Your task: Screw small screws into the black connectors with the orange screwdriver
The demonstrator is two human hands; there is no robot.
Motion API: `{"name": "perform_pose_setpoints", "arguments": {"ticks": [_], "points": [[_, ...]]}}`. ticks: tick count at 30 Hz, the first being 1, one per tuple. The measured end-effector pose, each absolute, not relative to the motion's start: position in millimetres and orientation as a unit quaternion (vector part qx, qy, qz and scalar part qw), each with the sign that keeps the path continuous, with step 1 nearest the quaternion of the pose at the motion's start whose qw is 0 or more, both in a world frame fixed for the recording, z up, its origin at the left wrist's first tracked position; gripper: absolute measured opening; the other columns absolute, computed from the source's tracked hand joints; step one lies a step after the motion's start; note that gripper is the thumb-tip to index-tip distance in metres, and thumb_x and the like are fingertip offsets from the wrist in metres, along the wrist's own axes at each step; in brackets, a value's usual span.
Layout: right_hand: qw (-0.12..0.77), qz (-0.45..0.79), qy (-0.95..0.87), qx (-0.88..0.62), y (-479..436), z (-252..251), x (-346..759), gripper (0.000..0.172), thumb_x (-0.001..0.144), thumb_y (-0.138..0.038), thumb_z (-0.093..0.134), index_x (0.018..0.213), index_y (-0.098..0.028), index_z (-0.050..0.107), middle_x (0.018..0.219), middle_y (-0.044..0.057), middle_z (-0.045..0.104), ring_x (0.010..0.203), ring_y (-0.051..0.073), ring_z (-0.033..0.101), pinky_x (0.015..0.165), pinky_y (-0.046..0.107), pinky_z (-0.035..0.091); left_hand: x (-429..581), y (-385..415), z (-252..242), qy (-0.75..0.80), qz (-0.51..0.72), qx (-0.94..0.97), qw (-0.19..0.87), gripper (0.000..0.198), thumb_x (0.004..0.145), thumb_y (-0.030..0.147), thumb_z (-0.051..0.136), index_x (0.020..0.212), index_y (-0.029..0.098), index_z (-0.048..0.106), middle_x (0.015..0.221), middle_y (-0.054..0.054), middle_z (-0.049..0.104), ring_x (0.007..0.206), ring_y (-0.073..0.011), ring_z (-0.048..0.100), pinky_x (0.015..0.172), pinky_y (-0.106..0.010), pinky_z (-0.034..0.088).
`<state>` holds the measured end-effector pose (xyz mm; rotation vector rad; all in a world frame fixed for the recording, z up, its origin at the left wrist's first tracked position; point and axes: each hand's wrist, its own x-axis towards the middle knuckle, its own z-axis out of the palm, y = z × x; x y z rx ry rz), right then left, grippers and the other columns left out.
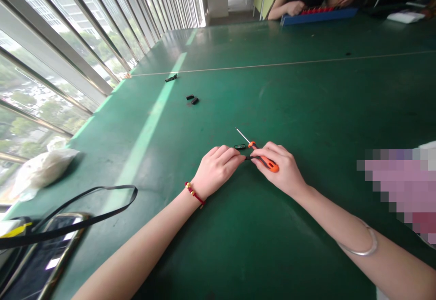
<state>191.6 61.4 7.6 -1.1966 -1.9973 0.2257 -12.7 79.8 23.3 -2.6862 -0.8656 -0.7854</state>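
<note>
My right hand [279,164] is closed around a screwdriver [270,164] with an orange and black handle. Its thin metal shaft points away to the upper left. Thumb and fingers of my left hand [220,166] pinch a small black part [249,158], which reaches across to my right fingertips; most of it is hidden. Just beyond the fingertips lies a small black piece with a green circuit-like inside [240,146], apart from the screwdriver's shaft.
Two small black pieces [194,101] and a longer black piece [171,78] lie farther off on the green table [306,105]. At left are a phone [51,254], a black strap [102,218] and a plastic bag [46,168]. Across the table, a person handles a blue tray [318,16].
</note>
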Motion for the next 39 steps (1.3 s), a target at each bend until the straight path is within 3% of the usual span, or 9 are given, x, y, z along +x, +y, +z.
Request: {"name": "perform_pose_setpoints", "arguments": {"ticks": [6, 15, 26, 36, 39], "points": [[0.403, 0.099, -0.776, -0.475, 59.7, 7.9, 191.0, 0.009, 0.084, -0.022, 0.057, 0.090, -0.022, 0.064, 0.078, 0.002, 0.061, 0.071, 0.015, 0.055, 0.069, 0.029, 0.045, -7.1, 75.2, 22.5, -0.355, -0.320, -0.876, 0.062, 0.020, 0.090, 0.033, 0.055, 0.104, 0.020, 0.061, 0.090, -0.003, 0.066, 0.079, -0.0138, 0.056, 0.071, -0.028, 0.040], [0.418, 0.099, -0.778, -0.458, 52.6, 11.5, 184.3, 0.009, 0.085, -0.023, 0.056, 0.091, -0.021, 0.063, 0.077, 0.003, 0.058, 0.070, 0.014, 0.053, 0.068, 0.029, 0.045, -3.5, 70.5, 23.1, -0.326, -0.311, -0.881, 0.144, 0.010, 0.089, 0.021, 0.053, 0.087, 0.021, 0.062, 0.071, 0.000, 0.061, 0.067, -0.0133, 0.048, 0.060, -0.030, 0.032], [0.410, 0.146, -0.780, -0.449, 59.2, 8.2, 189.8, 0.016, 0.085, -0.020, 0.056, 0.098, -0.024, 0.065, 0.082, 0.003, 0.055, 0.074, 0.015, 0.056, 0.072, 0.030, 0.045, -5.8, 73.7, 20.0, -0.342, -0.340, -0.876, -0.018, 0.012, 0.089, 0.020, 0.052, 0.086, 0.021, 0.064, 0.087, 0.001, 0.072, 0.083, -0.0126, 0.059, 0.072, -0.026, 0.045], [0.409, 0.140, -0.800, -0.417, 59.8, 6.9, 190.4, 0.010, 0.084, -0.023, 0.060, 0.092, -0.024, 0.065, 0.081, 0.002, 0.057, 0.076, 0.014, 0.055, 0.074, 0.030, 0.044, -4.3, 76.3, 19.2, -0.304, -0.395, -0.867, 0.013, 0.008, 0.086, 0.024, 0.062, 0.078, 0.023, 0.065, 0.086, 0.002, 0.069, 0.076, -0.0111, 0.055, 0.069, -0.024, 0.042], [0.421, 0.161, -0.787, -0.421, 61.7, 6.5, 192.7, 0.008, 0.084, -0.023, 0.060, 0.091, -0.023, 0.064, 0.081, 0.002, 0.058, 0.076, 0.014, 0.056, 0.073, 0.029, 0.045, -2.6, 77.4, 18.1, -0.316, -0.388, -0.865, 0.022, 0.007, 0.086, 0.023, 0.061, 0.091, 0.023, 0.065, 0.090, 0.000, 0.068, 0.078, -0.0116, 0.056, 0.069, -0.025, 0.042]]}}
